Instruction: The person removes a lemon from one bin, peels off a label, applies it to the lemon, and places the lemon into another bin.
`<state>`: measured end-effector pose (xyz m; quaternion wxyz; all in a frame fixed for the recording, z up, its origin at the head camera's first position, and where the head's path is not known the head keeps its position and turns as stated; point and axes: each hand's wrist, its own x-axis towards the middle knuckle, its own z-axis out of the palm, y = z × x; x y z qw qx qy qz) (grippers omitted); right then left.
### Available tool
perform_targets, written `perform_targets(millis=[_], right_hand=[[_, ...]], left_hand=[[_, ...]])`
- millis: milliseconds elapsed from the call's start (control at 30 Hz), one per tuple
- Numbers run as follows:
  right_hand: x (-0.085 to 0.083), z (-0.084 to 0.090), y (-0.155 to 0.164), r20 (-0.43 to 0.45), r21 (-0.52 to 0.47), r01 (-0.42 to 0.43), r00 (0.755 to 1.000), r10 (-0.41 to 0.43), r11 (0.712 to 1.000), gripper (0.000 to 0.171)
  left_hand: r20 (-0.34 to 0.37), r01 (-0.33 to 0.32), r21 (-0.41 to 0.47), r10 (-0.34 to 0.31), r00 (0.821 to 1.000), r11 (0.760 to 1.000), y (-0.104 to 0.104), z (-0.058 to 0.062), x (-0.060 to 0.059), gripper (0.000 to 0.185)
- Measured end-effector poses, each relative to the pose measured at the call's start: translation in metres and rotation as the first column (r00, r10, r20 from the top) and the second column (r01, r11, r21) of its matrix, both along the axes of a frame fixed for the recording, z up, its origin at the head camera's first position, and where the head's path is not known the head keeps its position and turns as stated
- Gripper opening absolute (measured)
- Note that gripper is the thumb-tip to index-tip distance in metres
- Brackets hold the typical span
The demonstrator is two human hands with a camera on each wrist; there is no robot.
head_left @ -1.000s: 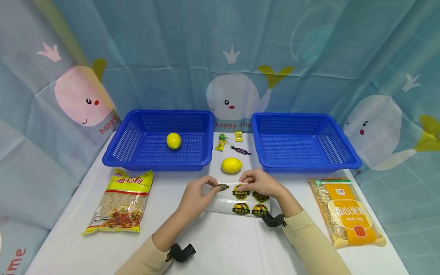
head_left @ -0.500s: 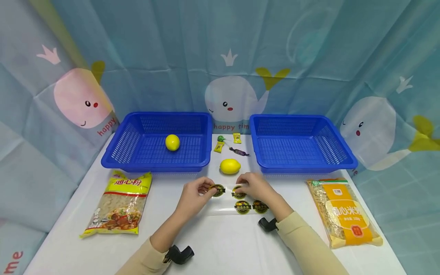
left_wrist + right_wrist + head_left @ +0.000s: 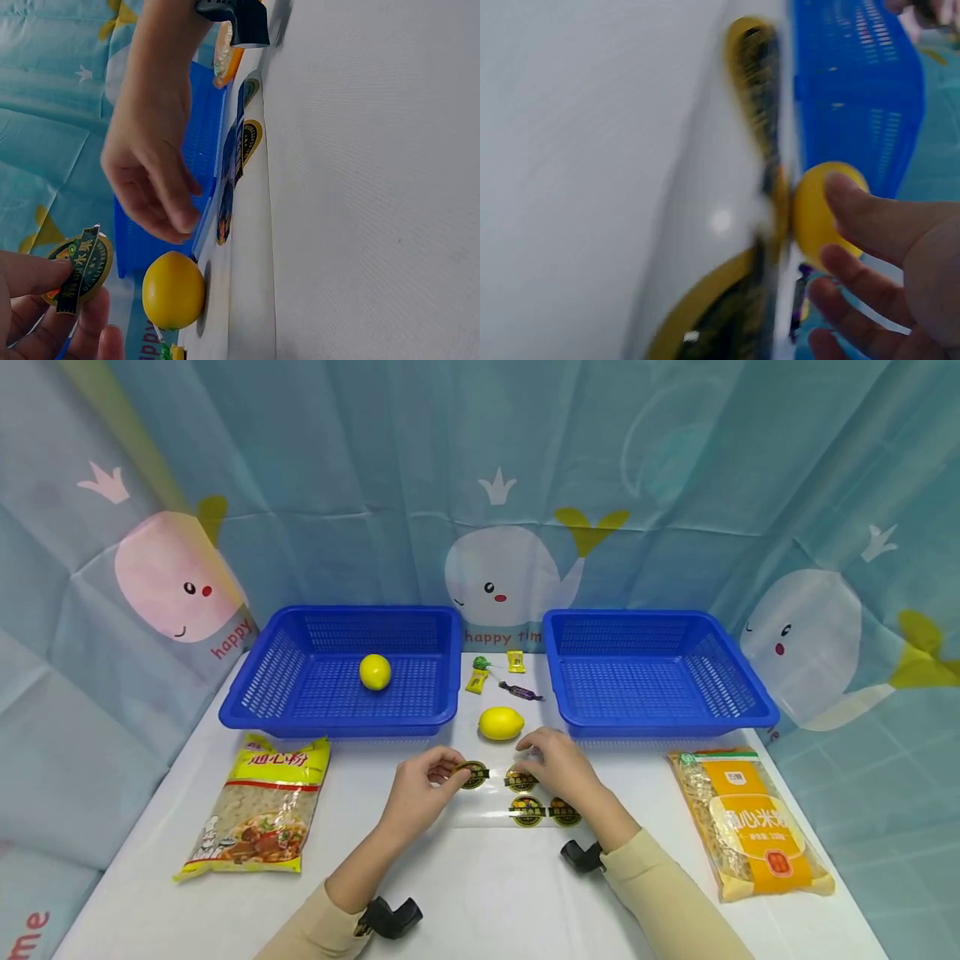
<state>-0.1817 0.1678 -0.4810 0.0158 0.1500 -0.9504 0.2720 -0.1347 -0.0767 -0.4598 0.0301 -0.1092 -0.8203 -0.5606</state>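
1. Head view: bright, even light over the white bench (image 3: 487, 897); shadows are faint and soft.
2. Pale glare streaks the clear sheet (image 3: 480, 810) — and wide-angle distortion stretches the curtain (image 3: 900, 460) toward the edges.
3. Left wrist view: dimmer, greyer; a soft shadow lies beside the lemon (image 3: 173, 290).
4. Right wrist view: hazy, with the stickers (image 3: 754, 75) smeared by blur — a round glare spot on the sheet, the fingers (image 3: 868, 285) somewhat clearer.
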Motion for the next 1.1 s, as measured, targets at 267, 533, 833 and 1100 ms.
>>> perform_targets(millis=[267, 533, 833, 1100], right_hand=[[-0.003, 0.014, -0.018, -0.184, -0.108, -0.030, 0.983, 0.009, 0.994, 0.047], [-0.029, 0.006, -0.032, -0.096, -0.089, -0.005, 0.995, -0.003, 0.996, 0.063], [-0.035, -0.002, -0.038, -0.033, -0.073, 0.054, 0.998, -0.056, 0.996, 0.059], [-0.002, 0.013, -0.023, 0.188, -0.464, 0.102, 0.982, -0.015, 0.880, 0.048]], left_hand=[[0.009, -0.008, -0.023, 0.008, 1.000, 1.000, -0.003, -0.004, -0.002, 0.010], [0.035, -0.001, -0.009, 0.001, 0.999, 1.000, -0.006, -0.004, -0.005, 0.010], [0.046, 0.010, 0.018, -0.011, 0.999, 1.000, -0.005, -0.004, -0.007, 0.009], [0.074, 0.031, 0.046, -0.035, 0.997, 0.998, -0.004, -0.002, -0.009, 0.010]])
